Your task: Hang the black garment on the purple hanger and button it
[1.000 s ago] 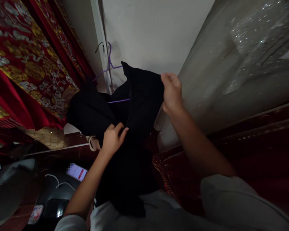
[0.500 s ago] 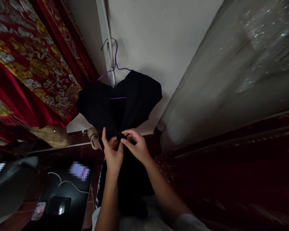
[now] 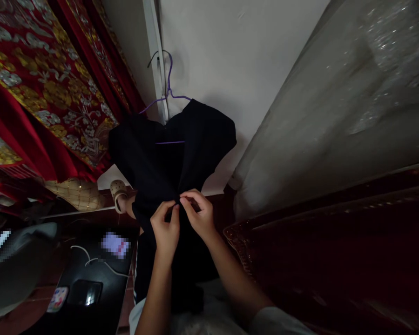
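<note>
A black short-sleeved shirt (image 3: 209, 139) hangs on a purple wire hanger (image 3: 169, 81), its neck open in a deep V. At the bottom of that V, my left hand (image 3: 165, 223) pinches the shirt's front edge between thumb and forefinger. My right hand (image 3: 199, 211) is closed in a similar pinch on the opposite edge, its fingertips almost touching the left ones. Any button or zip between the fingertips is too dark and small to make out. Below my hands the dark cloth merges with my dark trousers.
Red embroidered cloth (image 3: 73, 93) hangs at left. A black stool-like surface (image 3: 104, 298) holds a lit phone (image 3: 115, 244), a white cable (image 3: 108, 267) and a dark device (image 3: 85, 293). Plastic-wrapped bulk (image 3: 317, 121) and dark red furniture (image 3: 335, 251) stand at right. My foot wears a beige clog (image 3: 118, 193).
My left forefinger, raised before, has bent down into a pinch on the cloth. My right hand stays pinched close by. The clogged foot has shifted left.
</note>
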A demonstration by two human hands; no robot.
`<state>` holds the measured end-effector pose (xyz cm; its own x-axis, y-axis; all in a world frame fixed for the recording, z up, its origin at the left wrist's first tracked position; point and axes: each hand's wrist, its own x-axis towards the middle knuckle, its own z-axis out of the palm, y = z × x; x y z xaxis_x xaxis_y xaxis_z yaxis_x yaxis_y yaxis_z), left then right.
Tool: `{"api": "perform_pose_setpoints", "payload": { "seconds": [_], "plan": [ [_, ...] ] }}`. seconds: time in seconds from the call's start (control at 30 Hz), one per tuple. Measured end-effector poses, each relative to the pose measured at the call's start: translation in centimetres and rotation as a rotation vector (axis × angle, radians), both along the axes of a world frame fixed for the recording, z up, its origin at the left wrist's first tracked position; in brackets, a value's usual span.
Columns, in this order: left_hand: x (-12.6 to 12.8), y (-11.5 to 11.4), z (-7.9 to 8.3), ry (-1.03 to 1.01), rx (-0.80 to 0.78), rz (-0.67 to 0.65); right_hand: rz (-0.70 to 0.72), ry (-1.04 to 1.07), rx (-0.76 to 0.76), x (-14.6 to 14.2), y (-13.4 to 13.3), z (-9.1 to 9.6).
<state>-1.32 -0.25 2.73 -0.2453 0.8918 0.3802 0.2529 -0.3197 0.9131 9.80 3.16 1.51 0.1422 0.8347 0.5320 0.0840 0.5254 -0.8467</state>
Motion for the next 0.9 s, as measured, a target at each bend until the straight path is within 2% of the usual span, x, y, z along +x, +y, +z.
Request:
{"api": "perform_pose_setpoints", "payload": {
  "seconds": [0.1, 0.23, 0.4, 0.5, 0.6, 0.7, 0.77, 0.83, 0.9],
  "plan": [
    [-0.4, -0.3, 0.5, 0.032, 0.013, -0.008, 0.011, 0.020, -0.015, -0.5, -0.1, 0.1],
    [-0.6, -0.5, 0.5, 0.076, 0.013, -0.038, -0.066, 0.006, -0.014, -1.0, -0.1, -0.2],
    [-0.2, -0.2, 0.0, 0.028, -0.020, -0.026, -0.128, -0.119, 0.139, -0.7, 1.4, -0.9],
    [-0.2, 0.3, 0.5, -0.009, -0.024, 0.001, -0.070, -0.257, 0.234, 0.5, 3.9, 0.3],
    [0.2, 0.8, 1.2, -0.011, -0.004, 0.023, -0.036, -0.374, 0.357, 2.1, 8.5, 4.2],
    [1.5, 1.0, 1.3, 0.080, 0.028, -0.022, -0.119, -0.436, 0.447, 3.6, 14.8, 10.4],
    [2.4, 0.9, 1.0, 0.167, 0.032, -0.099, -0.148, -0.480, 0.446, 4.4, 18.6, 14.7],
    [2.7, 1.1, 1.1, 0.254, 0.039, -0.215, -0.180, -0.508, 0.439, 5.3, 21.0, 18.0],
    [2.1, 2.0, 2.2, 0.344, 0.091, -0.315, -0.221, -0.511, 0.453, 6.2, 21.5, 19.7]
  ]
}}
